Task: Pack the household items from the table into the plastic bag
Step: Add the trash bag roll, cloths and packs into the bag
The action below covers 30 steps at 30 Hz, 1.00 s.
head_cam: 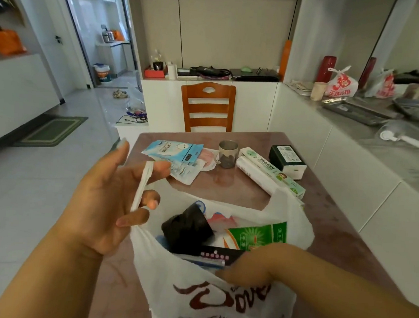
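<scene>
A white plastic bag (pixel 216 301) with dark red lettering stands open at the table's near edge. My left hand (pixel 106 200) holds the bag's twisted left handle (pixel 141 186) up between its fingers. My right hand (pixel 247 266) reaches down inside the bag, touching a black packet with pink dots (pixel 217 254); its fingers are hidden. Also inside lie a black roll (pixel 187 226) and a green packet (pixel 257 235). On the table behind sit blue-and-white packets (pixel 176 153), a glass mug (pixel 227 154), a long white-green box (pixel 270 175) and a dark green box (pixel 288 158).
The pinkish table (pixel 343 236) has a wooden chair (pixel 207 108) at its far side. A white counter (pixel 395 139) with trays and bags runs along the right. Tiled floor (pixel 23 193) lies to the left.
</scene>
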Each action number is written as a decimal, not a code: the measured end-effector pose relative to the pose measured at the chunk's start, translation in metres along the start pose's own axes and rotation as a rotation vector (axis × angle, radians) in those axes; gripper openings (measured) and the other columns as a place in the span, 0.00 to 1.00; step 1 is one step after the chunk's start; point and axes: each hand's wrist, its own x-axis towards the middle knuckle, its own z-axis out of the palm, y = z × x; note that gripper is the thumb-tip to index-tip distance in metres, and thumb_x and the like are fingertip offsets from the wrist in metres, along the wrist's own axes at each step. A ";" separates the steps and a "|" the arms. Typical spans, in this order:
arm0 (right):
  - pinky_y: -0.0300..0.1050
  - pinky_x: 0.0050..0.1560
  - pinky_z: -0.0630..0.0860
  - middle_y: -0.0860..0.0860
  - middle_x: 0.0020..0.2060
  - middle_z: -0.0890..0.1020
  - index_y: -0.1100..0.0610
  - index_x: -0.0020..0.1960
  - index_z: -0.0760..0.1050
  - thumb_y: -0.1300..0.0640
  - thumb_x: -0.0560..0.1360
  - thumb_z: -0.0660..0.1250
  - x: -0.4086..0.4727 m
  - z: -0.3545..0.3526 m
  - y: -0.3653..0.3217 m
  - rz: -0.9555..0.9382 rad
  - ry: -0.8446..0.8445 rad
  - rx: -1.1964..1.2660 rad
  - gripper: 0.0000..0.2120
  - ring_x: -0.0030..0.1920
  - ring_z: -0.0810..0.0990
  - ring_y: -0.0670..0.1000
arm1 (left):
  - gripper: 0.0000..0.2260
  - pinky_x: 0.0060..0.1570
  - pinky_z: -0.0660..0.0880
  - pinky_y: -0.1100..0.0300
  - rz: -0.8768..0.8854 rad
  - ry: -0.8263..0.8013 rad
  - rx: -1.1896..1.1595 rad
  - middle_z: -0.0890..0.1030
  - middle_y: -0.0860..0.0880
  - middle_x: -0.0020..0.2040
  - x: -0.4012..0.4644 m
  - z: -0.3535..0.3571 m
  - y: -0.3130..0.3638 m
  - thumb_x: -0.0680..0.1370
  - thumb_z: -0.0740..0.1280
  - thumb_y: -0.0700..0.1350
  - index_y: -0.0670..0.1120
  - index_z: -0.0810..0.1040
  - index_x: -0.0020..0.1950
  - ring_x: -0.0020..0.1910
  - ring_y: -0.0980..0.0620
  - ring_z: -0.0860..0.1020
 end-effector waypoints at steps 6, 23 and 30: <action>0.52 0.68 0.65 0.53 0.65 0.76 0.49 0.67 0.73 0.28 0.74 0.40 -0.042 -0.044 -0.016 -0.151 0.357 0.089 0.38 0.64 0.74 0.53 | 0.26 0.17 0.64 0.71 -0.105 0.161 0.058 0.83 0.42 0.46 0.009 -0.001 -0.008 0.77 0.57 0.60 0.39 0.80 0.56 0.24 0.52 0.75; 0.53 0.57 0.78 0.61 0.57 0.79 0.62 0.68 0.67 0.50 0.81 0.56 0.020 -0.245 -0.012 -0.059 0.763 0.441 0.21 0.53 0.81 0.58 | 0.20 0.21 0.72 0.65 -0.027 0.196 -0.049 0.83 0.40 0.43 0.060 -0.013 -0.010 0.70 0.64 0.55 0.41 0.85 0.48 0.22 0.53 0.72; 0.48 0.52 0.78 0.61 0.51 0.79 0.66 0.62 0.72 0.54 0.79 0.58 0.151 -0.292 0.000 0.095 0.704 0.617 0.19 0.49 0.80 0.59 | 0.29 0.50 0.74 0.45 -0.058 0.100 -0.337 0.66 0.29 0.69 0.099 -0.040 -0.024 0.83 0.47 0.53 0.32 0.54 0.74 0.51 0.35 0.75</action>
